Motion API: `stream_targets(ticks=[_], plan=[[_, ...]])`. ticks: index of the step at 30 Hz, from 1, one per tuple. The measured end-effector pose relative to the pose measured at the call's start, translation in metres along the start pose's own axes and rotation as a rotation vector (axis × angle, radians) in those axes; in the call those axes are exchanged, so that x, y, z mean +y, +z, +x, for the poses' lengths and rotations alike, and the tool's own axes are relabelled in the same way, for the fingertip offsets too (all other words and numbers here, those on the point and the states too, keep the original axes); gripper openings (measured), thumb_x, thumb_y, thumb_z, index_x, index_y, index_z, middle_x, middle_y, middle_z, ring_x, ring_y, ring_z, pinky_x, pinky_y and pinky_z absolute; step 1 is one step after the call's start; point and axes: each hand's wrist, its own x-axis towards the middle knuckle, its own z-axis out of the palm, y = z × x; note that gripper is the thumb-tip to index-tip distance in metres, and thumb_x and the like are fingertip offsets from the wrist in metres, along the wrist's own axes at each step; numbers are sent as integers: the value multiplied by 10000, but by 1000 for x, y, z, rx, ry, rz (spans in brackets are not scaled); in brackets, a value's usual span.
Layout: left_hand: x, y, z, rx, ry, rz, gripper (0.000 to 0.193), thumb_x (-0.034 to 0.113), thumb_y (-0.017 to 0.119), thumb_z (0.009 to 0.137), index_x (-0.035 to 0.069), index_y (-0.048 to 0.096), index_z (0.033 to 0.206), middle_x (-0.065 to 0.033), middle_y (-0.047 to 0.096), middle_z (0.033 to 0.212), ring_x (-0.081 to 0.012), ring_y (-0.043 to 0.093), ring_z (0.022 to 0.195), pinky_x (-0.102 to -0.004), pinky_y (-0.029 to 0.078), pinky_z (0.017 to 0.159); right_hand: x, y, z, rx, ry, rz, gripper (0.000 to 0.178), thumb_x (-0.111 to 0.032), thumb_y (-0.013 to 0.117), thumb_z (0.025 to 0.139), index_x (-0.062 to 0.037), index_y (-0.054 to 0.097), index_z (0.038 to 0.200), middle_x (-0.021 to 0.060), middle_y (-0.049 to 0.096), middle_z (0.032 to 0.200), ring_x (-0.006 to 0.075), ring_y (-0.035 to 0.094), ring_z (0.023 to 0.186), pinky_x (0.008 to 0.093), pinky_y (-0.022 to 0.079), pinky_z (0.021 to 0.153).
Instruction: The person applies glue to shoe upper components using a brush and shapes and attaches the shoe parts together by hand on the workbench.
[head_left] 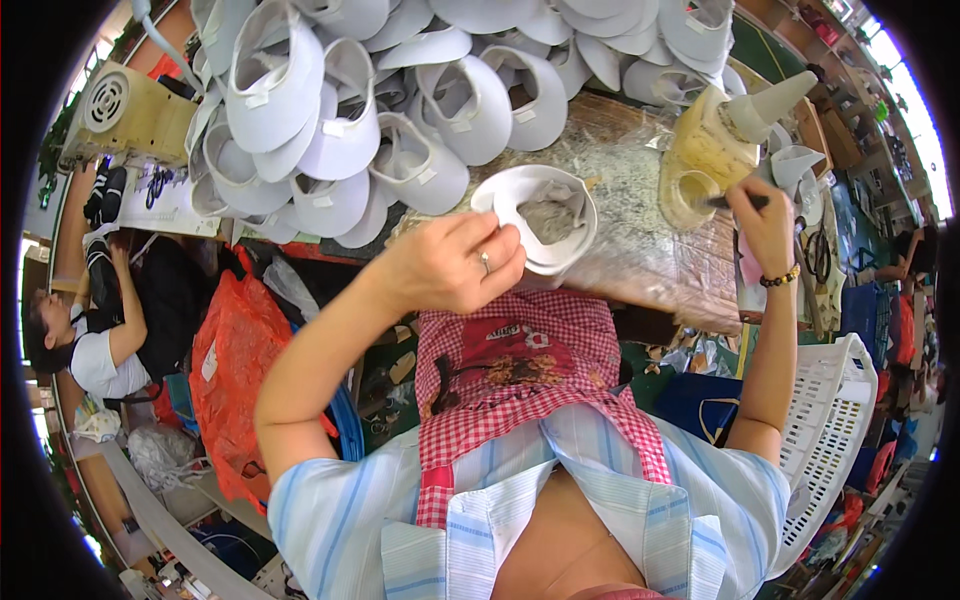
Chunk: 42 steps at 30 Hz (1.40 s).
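A white, hollow, rounded piece that looks like a shoe upper (582, 243) sits at the table's near edge, its oval opening showing a grey inside. My left hand (468, 262) is closed on its left rim, thumb and fingers pinching. To the right, my right hand (762, 222) grips a brush (722, 202) with a dark handle. The brush reaches the round mouth of a yellowish, stained glue pot (680, 150); its tip is hard to make out. A pale cone (775, 105) juts from the pot's top.
Many similar white uppers (335, 140) pile up along the far left and back of the worktable (620, 150). Scissors (818, 255) lie at the right, near a white plastic basket (825, 420). A red bag (235, 370) hangs at the left; beyond it a person works beside a machine (130, 110).
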Motion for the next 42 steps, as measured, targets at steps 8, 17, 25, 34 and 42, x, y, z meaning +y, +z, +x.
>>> stream_targets(ticks=[8, 17, 25, 34, 42], plan=[[-40, -5, 63, -171, 141, -50, 217, 94, 638, 630, 61, 633, 845, -34, 608, 887, -208, 606, 829, -284, 542, 627, 15, 6, -5, 50, 64, 189, 242, -236, 624, 862, -4, 649, 798, 69, 537, 550, 145, 492, 495, 296, 400, 511], [-42, -44, 64, -216, 35, -157, 235, 43, 654, 593, 15, 615, 823, -67, 599, 919, -243, 625, 866, -319, 557, 621, -48, 22, -5, 394, -453, -125, 249, -122, 737, 703, -58, 641, 924, 80, 620, 891, 289, 592, 863, 371, 487, 753], [-57, 16, 66, -366, 114, -221, 200, 56, 600, 694, 35, 610, 892, -73, 624, 1062, -239, 597, 1034, -307, 552, 707, -84, 118, -65, -351, -783, 198, 289, -80, 630, 703, -47, 619, 990, 54, 621, 942, 244, 579, 864, 358, 478, 762], [18, 15, 28, -247, -162, -437, 309, 65, 628, 654, 48, 618, 962, -88, 624, 1042, -261, 555, 1096, -434, 381, 1029, -85, 132, -70, -442, -707, 74, 298, -86, 627, 694, -45, 600, 988, 63, 616, 943, 242, 570, 904, 355, 458, 786], [42, 36, 7, -487, -285, -70, 218, 146, 622, 700, 56, 598, 897, -80, 584, 891, -239, 539, 1035, -614, 249, 1055, -75, 103, -44, -399, -173, 256, 113, -122, 622, 802, -24, 576, 833, 112, 592, 790, 296, 587, 737, 376, 456, 621]])
